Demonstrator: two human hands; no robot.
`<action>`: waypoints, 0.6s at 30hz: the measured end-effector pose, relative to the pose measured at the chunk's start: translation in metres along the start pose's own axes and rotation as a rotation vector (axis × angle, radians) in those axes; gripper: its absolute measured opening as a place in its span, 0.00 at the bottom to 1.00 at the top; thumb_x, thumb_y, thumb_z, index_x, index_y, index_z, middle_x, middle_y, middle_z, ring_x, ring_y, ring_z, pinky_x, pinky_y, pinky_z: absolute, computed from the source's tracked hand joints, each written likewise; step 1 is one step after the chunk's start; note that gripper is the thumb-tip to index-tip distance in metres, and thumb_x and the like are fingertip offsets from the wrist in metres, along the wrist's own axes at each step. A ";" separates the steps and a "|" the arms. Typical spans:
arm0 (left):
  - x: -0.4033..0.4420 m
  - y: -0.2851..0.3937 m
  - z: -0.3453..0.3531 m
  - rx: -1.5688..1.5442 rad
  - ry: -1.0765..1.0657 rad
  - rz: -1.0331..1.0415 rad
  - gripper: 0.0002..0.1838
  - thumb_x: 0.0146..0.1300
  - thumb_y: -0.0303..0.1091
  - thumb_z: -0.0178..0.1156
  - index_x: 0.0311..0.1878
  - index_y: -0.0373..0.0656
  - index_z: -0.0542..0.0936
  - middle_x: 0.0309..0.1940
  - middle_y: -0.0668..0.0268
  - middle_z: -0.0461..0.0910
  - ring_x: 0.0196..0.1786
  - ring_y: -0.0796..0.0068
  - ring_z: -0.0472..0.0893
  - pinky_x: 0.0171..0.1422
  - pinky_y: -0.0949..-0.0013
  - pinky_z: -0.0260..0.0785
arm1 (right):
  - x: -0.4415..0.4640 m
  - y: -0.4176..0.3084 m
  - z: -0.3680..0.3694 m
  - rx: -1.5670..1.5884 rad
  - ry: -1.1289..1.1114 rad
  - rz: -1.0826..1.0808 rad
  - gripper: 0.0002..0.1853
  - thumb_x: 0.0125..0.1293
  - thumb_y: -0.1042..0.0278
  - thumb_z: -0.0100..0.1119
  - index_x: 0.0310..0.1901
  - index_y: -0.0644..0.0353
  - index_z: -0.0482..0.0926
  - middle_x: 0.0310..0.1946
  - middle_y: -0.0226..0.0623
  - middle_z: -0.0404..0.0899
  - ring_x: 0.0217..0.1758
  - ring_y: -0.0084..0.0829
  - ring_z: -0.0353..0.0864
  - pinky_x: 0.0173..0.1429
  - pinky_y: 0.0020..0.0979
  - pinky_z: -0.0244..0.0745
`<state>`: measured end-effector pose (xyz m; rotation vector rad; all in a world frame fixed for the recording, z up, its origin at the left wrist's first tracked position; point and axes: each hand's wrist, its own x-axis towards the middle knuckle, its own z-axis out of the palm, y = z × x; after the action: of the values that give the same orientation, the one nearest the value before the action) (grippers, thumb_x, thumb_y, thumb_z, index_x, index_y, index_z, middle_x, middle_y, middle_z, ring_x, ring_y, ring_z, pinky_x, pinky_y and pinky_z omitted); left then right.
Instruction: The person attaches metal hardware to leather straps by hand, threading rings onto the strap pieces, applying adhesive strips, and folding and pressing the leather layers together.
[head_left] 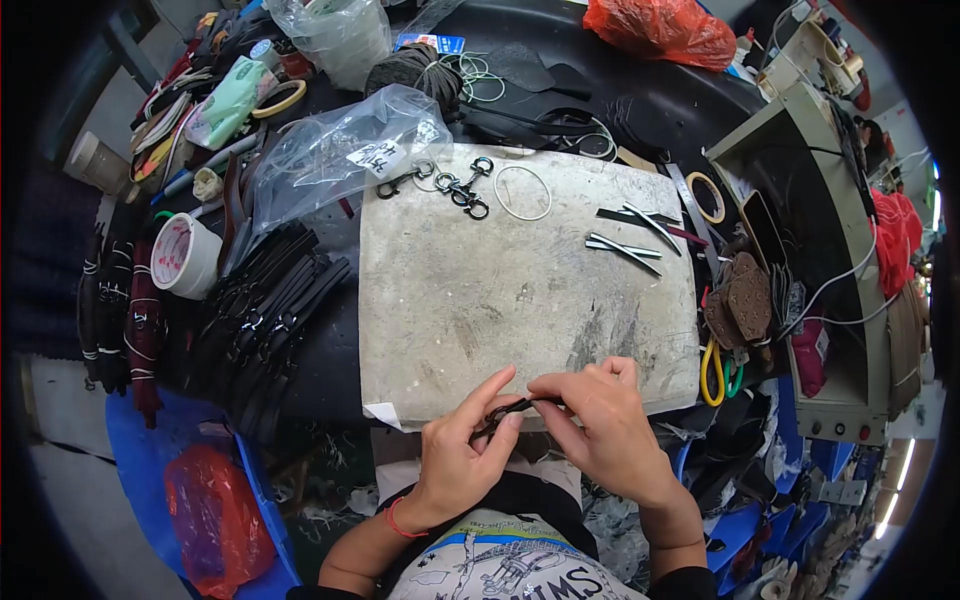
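Note:
Both of my hands meet at the near edge of a worn, pale board (470,310). Between them is a thin black strap (512,406), partly hidden by the fingers. My left hand (465,445) pinches one end, where a dark loop shows. The fingertips of my right hand (605,425) close on the other end. On the board's far side lie dark metal clasps (465,194) and a pale ring-shaped cord (523,192). Short dark strips (622,253) cross each other toward the right.
Bundled black straps (270,300) and a white tub (186,256) stand left. A clear plastic bag (350,150) overlaps the board's far left corner. At right are yellow-handled scissors (711,375), a tape roll (706,197) and a metal cabinet (850,250). A blue bin (140,470) sits lower left.

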<state>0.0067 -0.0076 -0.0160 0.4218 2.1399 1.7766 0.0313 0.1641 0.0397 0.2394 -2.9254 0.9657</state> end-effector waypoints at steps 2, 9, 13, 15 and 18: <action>-0.001 0.000 0.000 -0.015 -0.007 -0.004 0.26 0.63 0.26 0.61 0.65 0.40 0.72 0.40 0.61 0.87 0.21 0.90 0.70 0.24 0.80 0.63 | 0.001 -0.001 0.000 -0.007 0.003 0.019 0.10 0.57 0.76 0.65 0.41 0.56 0.80 0.27 0.28 0.77 0.30 0.28 0.74 0.48 0.34 0.57; -0.002 0.009 -0.002 -0.026 -0.018 -0.069 0.27 0.60 0.23 0.62 0.65 0.40 0.72 0.37 0.64 0.86 0.25 0.91 0.70 0.30 0.82 0.64 | 0.000 -0.006 0.003 -0.120 -0.015 -0.016 0.10 0.56 0.76 0.66 0.40 0.55 0.81 0.26 0.27 0.77 0.29 0.28 0.73 0.48 0.35 0.58; -0.004 0.000 0.000 -0.061 -0.022 0.023 0.24 0.60 0.23 0.64 0.61 0.37 0.75 0.38 0.60 0.86 0.34 0.82 0.81 0.40 0.77 0.74 | -0.003 -0.004 -0.004 -0.082 0.030 -0.032 0.12 0.57 0.77 0.64 0.43 0.57 0.80 0.26 0.28 0.77 0.30 0.30 0.75 0.49 0.37 0.58; -0.003 -0.009 -0.019 0.062 -0.168 0.027 0.21 0.60 0.28 0.67 0.57 0.37 0.78 0.39 0.57 0.85 0.37 0.77 0.85 0.43 0.72 0.76 | -0.007 -0.003 -0.011 -0.096 0.083 -0.052 0.12 0.57 0.77 0.64 0.43 0.57 0.80 0.26 0.27 0.78 0.30 0.29 0.75 0.49 0.36 0.58; -0.009 -0.018 -0.032 -0.409 -0.144 -0.268 0.15 0.59 0.24 0.68 0.49 0.32 0.80 0.42 0.57 0.85 0.42 0.77 0.84 0.46 0.76 0.76 | -0.010 -0.005 -0.012 0.056 0.147 0.016 0.12 0.57 0.75 0.67 0.43 0.57 0.80 0.29 0.28 0.80 0.30 0.28 0.76 0.48 0.35 0.59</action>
<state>0.0010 -0.0433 -0.0272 0.1439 1.5947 1.8952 0.0422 0.1688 0.0512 0.1417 -2.7748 1.0222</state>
